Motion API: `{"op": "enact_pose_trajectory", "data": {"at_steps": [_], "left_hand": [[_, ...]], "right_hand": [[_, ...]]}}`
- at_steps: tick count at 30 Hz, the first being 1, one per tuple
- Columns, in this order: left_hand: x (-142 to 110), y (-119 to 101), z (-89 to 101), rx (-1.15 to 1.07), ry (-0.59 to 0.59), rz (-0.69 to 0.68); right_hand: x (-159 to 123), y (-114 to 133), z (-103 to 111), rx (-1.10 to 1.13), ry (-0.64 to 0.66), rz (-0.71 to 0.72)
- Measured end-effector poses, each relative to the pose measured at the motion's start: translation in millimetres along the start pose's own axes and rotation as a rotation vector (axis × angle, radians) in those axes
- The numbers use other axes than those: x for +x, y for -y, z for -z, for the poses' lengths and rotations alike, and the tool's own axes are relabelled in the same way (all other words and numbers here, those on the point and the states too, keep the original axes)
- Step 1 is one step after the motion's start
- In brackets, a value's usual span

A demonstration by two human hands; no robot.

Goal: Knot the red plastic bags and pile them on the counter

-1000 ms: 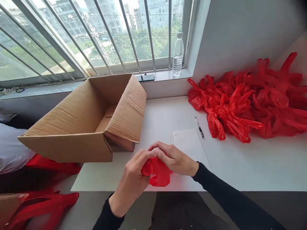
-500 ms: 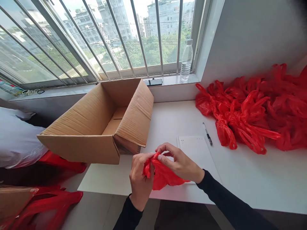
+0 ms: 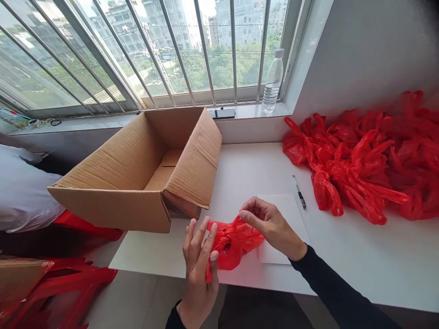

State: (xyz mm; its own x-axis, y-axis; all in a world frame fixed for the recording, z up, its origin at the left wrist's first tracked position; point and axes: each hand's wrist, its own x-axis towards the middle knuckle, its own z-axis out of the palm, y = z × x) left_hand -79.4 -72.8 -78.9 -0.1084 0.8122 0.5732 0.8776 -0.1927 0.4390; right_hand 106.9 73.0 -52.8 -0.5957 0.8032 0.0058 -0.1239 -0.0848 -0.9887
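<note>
A thin red plastic bag (image 3: 236, 249) sits near the front edge of the white table, its mouth partly spread and something dark showing inside. My right hand (image 3: 270, 224) pinches a pulled-up part of the bag between thumb and fingertips. On the bag's left side is my left hand (image 3: 200, 262), open, fingers stretched and spread. Some red plastic shows beside its thumb; whether the palm presses on it is hidden. Partly beneath the bag and right hand lies a white paper pad (image 3: 295, 224).
A large open cardboard box (image 3: 106, 208) stands at left on the table (image 3: 343, 256). Knotted red bags (image 3: 353, 164) are heaped at right, near a pen (image 3: 299, 192). A water bottle (image 3: 272, 84) and phone (image 3: 222, 113) rest on the sill. A person (image 3: 27, 192) is at far left.
My left hand has loosened from the gathered bag and spread its fingers. The right hand has moved right and up, pulling part of the bag with it; the bag has opened out.
</note>
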Motion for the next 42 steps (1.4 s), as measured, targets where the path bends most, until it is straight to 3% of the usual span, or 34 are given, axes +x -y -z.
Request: {"op": "enact_pose_trajectory", "data": {"at_steps": [4, 7, 10, 12, 15, 18, 22, 33, 39, 42], "left_hand": [[-42, 25, 12.0, -0.023, -0.028, 0.329], [-54, 30, 14.6, -0.106, -0.013, 0.457], [-44, 24, -0.7, -0.160, 0.033, 0.281], [-34, 21, -21.0, -0.067, 0.143, 0.113], [-28, 28, -54.7, 0.091, 0.307, -0.060], [-33, 40, -76.3, 0.125, 0.335, -0.097], [-40, 46, -83.0, 0.169, 0.354, -0.076], [-35, 42, -81.8, 0.167, 0.341, -0.008], [-16, 22, -62.3, 0.111, 0.350, 0.001], [-7, 7, -41.3, 0.110, 0.375, -0.017]], "right_hand": [[-4, -25, 34, -0.189, -0.201, -0.083], [-8, -36, 36, -0.210, -0.247, -0.106], [-14, -42, 10, -0.216, -0.260, -0.034], [-19, -52, -12, -0.288, -0.204, 0.036], [-26, -79, -36, -0.631, -0.069, 0.193], [-28, -106, -41, -1.019, 0.005, 0.324], [-23, -124, -37, -1.187, -0.010, 0.363], [-17, -129, -37, -1.133, -0.067, 0.356], [-21, -95, -30, -1.074, -0.144, 0.381], [-39, -76, -23, -0.963, -0.194, 0.360]]}}
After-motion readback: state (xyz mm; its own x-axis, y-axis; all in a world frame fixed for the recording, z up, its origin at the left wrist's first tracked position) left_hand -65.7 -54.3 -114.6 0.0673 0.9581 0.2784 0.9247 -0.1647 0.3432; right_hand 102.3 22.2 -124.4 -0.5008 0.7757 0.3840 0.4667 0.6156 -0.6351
